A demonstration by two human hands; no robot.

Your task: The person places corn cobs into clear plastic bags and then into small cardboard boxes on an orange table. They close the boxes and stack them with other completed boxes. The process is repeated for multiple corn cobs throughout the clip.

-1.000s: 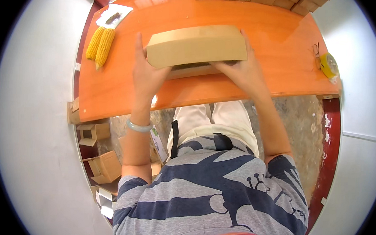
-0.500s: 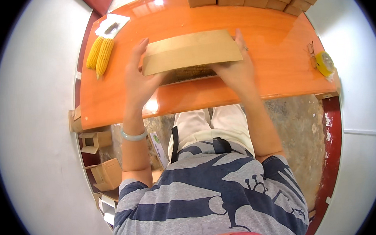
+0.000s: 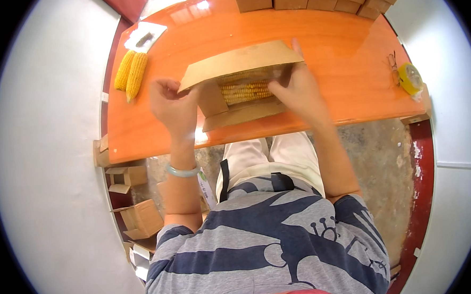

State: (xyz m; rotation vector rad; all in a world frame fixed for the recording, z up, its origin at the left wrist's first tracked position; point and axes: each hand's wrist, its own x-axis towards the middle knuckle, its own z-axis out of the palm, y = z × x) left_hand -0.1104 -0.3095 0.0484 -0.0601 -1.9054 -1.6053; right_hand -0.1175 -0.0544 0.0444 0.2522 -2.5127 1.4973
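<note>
Between my hands, a brown cardboard box (image 3: 212,101) stands with its top open on the orange table. Yellow corn cobs (image 3: 246,92) lie inside it, partly shaded by the raised far flap (image 3: 241,58). At the far flap's left corner, my left hand (image 3: 176,105) is closed with its fingers curled at the cardboard. My right hand (image 3: 300,90) grips the box's right end, its thumb on the inner side by the cobs and its other fingers largely hidden.
Two more corn cobs (image 3: 131,72) lie at the table's left, below a white sheet (image 3: 152,31) holding a small dark item. Stacked cardboard boxes (image 3: 292,0) line the far edge. Yellow tape (image 3: 411,79) and glasses (image 3: 393,65) sit right. Open cartons (image 3: 142,218) stand below left.
The box has tipped so its opening and the cobs now show, and its near flap hangs open toward me. My left hand has curled at the far flap's corner.
</note>
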